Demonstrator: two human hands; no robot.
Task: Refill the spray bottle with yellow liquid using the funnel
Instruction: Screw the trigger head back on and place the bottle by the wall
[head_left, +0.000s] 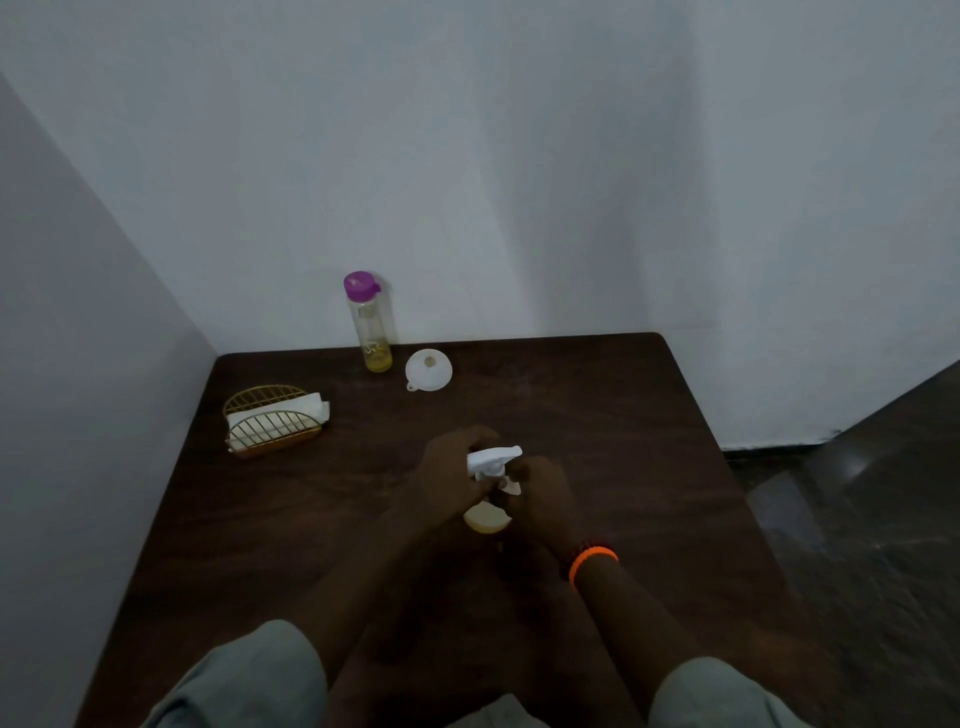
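both hands at desk (597, 415) centre, left hand (451, 477) fingers grasping the spray bottle (488, 514) head, right hand (540, 496) fingers clenched on its neck, funnel (429, 369) well apart behind

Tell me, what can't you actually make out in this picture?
Head view:
- Spray bottle: body mostly covered by the left hand and right hand; fill level unclear.
- Whether the white spray head is screwed on: hidden by fingers.
- Lettering on the purple-capped bottle: too small.
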